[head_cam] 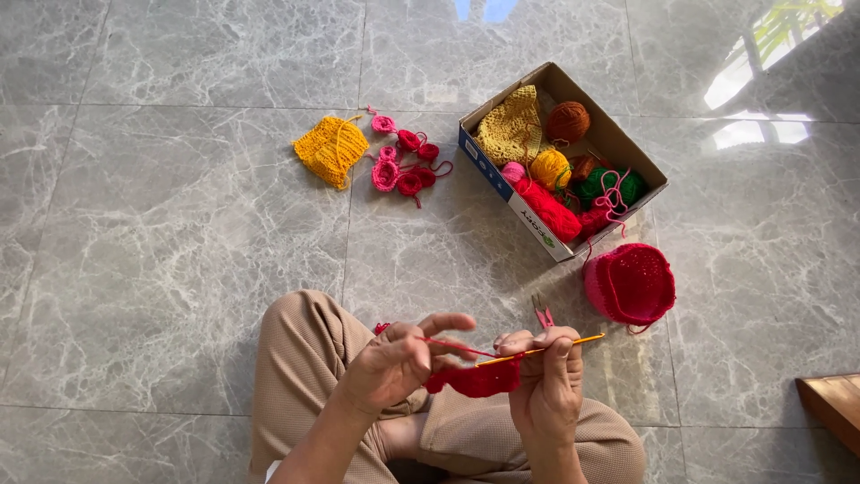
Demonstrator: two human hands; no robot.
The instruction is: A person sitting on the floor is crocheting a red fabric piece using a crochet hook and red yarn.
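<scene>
While the person sits cross-legged on the grey marble floor (pixel 161 269), both hands are engaged at lap level. The right hand (pixel 548 381) is closed around a yellow crochet hook (pixel 555 345), whose tip points left into a small red crocheted piece (pixel 475 379) hanging between the hands. The left hand (pixel 399 363) is partly closed, pinching the red piece, with the forefinger extended and a red yarn strand (pixel 448 346) running over it toward the hook.

Progress, as a judgement: the red piece is small, a short strip only, so the work looks to be at an early stage with most of it left.

Surroundings: a finished-looking pink-red crocheted cap (pixel 630 284) lies on the floor just right of the hands, on their far side. A pair of small scissors (pixel 543 315) lies near, just beyond the right hand. Farther off stands an open cardboard box (pixel 502 175) holding yarn balls in orange, yellow, green and red. Left of the box lie small pink and red crocheted flowers (pixel 405 161) and a yellow crocheted piece (pixel 331 150). A wooden corner (pixel 833 408) shows at the near right. Nothing obstructs the hands.
</scene>
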